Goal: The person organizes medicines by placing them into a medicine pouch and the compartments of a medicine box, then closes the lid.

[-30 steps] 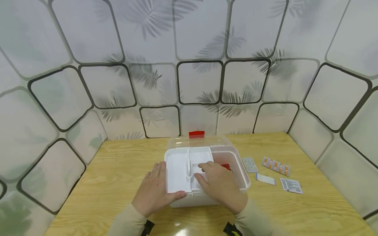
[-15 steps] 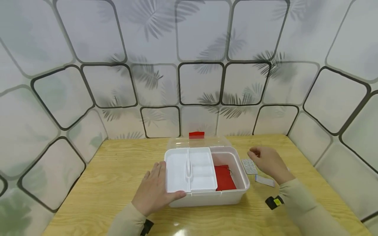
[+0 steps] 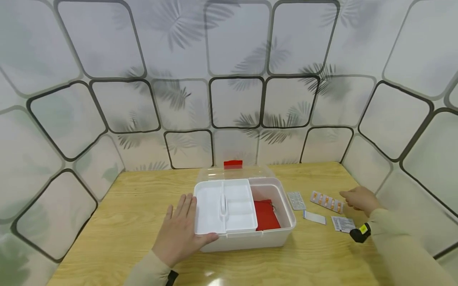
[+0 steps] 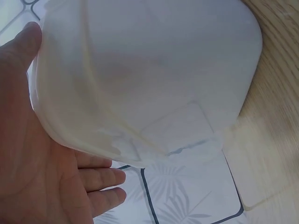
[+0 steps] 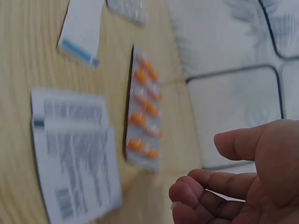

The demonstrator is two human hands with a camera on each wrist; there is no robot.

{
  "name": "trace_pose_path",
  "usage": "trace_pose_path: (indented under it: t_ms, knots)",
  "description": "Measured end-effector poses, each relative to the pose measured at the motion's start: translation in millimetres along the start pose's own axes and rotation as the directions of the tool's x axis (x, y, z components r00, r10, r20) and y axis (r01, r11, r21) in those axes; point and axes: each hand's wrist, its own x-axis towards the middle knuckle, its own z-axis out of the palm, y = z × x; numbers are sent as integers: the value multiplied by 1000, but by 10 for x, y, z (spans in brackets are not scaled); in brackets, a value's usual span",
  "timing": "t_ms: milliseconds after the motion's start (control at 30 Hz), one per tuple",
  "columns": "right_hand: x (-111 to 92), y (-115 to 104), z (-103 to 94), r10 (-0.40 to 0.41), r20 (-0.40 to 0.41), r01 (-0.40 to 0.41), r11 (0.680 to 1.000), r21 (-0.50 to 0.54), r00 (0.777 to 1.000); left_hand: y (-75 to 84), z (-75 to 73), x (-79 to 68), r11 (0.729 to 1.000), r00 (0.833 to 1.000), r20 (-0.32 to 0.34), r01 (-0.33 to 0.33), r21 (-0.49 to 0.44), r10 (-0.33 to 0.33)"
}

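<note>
The step seems a pick-up, for near the worktop's (image 3: pixel 143 194) right edge the right hand (image 3: pixel 360 198), empty and loosely curved, is beside the capsule pack (image 3: pixel 326 201) and must probably pinch it next, while the left hand (image 3: pixel 177 234), straight-fingered, gripping nothing, touches the box (image 3: pixel 250 241).

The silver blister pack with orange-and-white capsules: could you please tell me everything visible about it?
The flat, rectangular silver blister pack looks like plastic and foil, with orange-and-white capsules in two lengthwise rows. It lies capsule side up on the light wood-grain table, slanted, its right end nearer the viewer in the head view. The person's right hand is close to that end but apart from it. Blur in the right wrist view hides finer detail.
</note>
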Motion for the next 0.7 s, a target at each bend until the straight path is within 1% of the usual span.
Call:
trace_pose_path:
  t_ms: [133, 233, 300, 467, 567, 700]
  knots:
    - [16, 272, -57, 97, 13, -98, 990, 97, 995, -9, -1, -16, 1000, 1000, 11, -7, 7, 7]
    - [13, 373, -60, 121, 20, -122, 982, 146, 993, -16, -2, -19, 1000, 1000, 25, -7, 5, 7]
    - [13, 408, -46, 117, 3, -116, 982, 147, 993, -18, -3, -17, 1000, 999, 35, -5, -2, 5]
    - [5, 395, 10, 79, -66, -73, 994, 81, 995, -29, 13, -30, 1000, 998, 55, 14, -21, -13]
    - [-13, 352, 51, 72, -96, -66, 996, 58, 993, -29, 27, -39, 999, 998, 59, 21, -27, -19]
    - [-33, 286, 87, 73, -122, -67, 996, 52, 990, -13, 31, -34, 999, 998, 57, 18, -32, -16]
